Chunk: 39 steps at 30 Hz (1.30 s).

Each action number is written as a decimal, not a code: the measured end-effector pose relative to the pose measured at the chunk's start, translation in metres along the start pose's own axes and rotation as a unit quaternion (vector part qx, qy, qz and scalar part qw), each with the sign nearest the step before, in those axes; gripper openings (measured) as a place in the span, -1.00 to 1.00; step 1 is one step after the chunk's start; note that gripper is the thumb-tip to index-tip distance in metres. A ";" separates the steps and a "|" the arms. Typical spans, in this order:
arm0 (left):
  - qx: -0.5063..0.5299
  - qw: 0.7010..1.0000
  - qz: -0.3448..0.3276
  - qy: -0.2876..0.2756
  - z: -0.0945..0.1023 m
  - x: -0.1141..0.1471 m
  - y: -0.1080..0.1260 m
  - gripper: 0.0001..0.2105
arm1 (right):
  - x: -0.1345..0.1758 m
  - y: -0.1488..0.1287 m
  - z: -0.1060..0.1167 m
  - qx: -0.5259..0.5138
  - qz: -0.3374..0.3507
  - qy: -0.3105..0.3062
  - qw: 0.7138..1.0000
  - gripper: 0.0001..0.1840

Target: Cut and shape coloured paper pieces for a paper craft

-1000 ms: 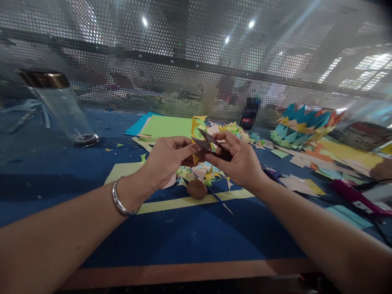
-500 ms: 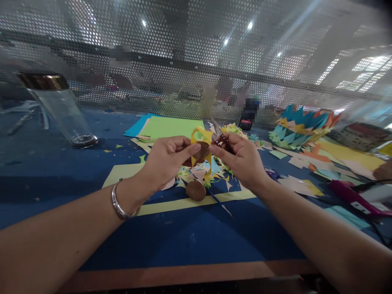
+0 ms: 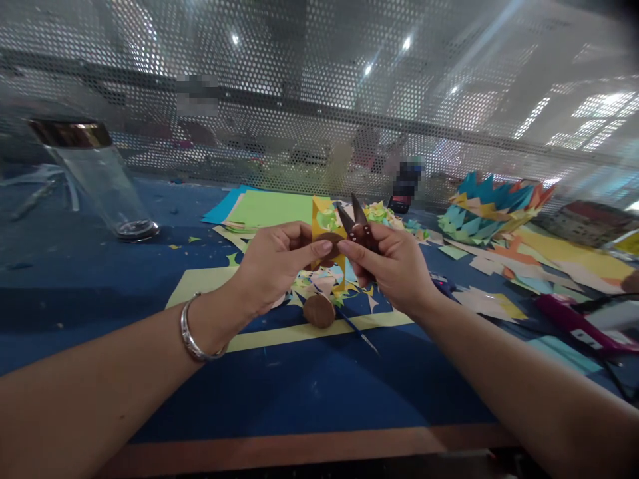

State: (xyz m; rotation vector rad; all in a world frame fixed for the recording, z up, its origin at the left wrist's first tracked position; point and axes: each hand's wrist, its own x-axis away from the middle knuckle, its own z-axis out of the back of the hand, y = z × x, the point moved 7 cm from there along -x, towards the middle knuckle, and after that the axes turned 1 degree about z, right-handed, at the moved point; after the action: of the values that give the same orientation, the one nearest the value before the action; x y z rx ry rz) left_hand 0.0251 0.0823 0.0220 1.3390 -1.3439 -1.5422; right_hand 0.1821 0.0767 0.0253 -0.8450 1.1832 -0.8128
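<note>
Between its thumb and fingers, my left hand (image 3: 267,266) grips a brown round disc (image 3: 329,247) together with a piece of yellow paper (image 3: 341,278) that has a cut-out opening. My right hand (image 3: 402,266) is closed around small dark scissors (image 3: 358,219), whose blades point up and stand apart. Its thumb tip is at the right edge of the disc and paper. Below both hands, another brown round piece (image 3: 319,311) lies on a pale yellow paper strip (image 3: 279,338), beside a thin blue pen-like tool (image 3: 357,330).
Paper scraps (image 3: 304,286) are scattered under and behind my hands. Green sheets (image 3: 279,208) lie stacked at the back. A glass bottle (image 3: 102,179) stands left, and a folded-paper ring (image 3: 486,206) sits right, near a purple device (image 3: 574,322). A perforated screen (image 3: 279,86) rises behind the table.
The scissors have turned more upright and their blades have spread. The yellow paper has shifted in my left hand, and its upper part now shows as a straight-edged upright piece.
</note>
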 end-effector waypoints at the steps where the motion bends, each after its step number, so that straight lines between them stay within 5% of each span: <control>1: -0.003 1.000 -0.002 0.008 0.001 0.000 0.001 -0.80 | 0.000 0.000 0.001 -0.003 0.000 0.004 1.000 -0.71; 6: 0.027 0.999 0.020 0.030 0.008 -0.003 -0.005 -0.83 | -0.002 -0.002 0.009 0.033 0.020 0.048 0.998 -0.68; 17: 0.084 0.996 0.037 0.018 0.006 -0.006 -0.008 -0.79 | -0.003 0.007 0.005 0.098 -0.007 -0.003 0.995 -0.42; 39: -0.006 0.999 -0.014 -0.038 0.003 -0.005 0.000 -0.80 | -0.002 0.003 -0.003 0.113 0.005 -0.064 0.992 -0.43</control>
State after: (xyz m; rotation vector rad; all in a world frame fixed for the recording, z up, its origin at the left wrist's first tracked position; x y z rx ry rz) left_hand 0.0231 0.0875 0.0229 1.3080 -1.3667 -1.6323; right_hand 0.1787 0.0797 0.0229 -0.6933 0.9612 -0.8545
